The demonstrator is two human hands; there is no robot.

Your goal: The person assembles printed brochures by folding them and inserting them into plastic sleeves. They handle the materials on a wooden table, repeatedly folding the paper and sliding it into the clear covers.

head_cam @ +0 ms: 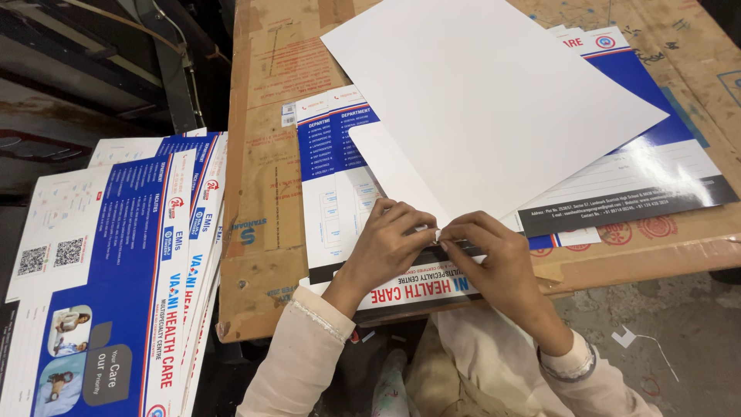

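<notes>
A large white card sheet [486,100] lies tilted over a printed blue, white and red folder sheet [641,166] on a cardboard-covered table [266,193]. My left hand [386,243] and my right hand [490,259] meet at the sheet's near corner. Both pinch something small and pale at that corner, between thumb and fingertips. What exactly is pinched is too small to tell. A second white flap [386,166] lies beneath the big sheet, above my left hand.
A thick stack of printed blue and white folder sheets [123,286] lies to the left, lower than the table. Dark metal framing [93,62] stands at the upper left. Grey floor with paper scraps [641,340] shows at the lower right.
</notes>
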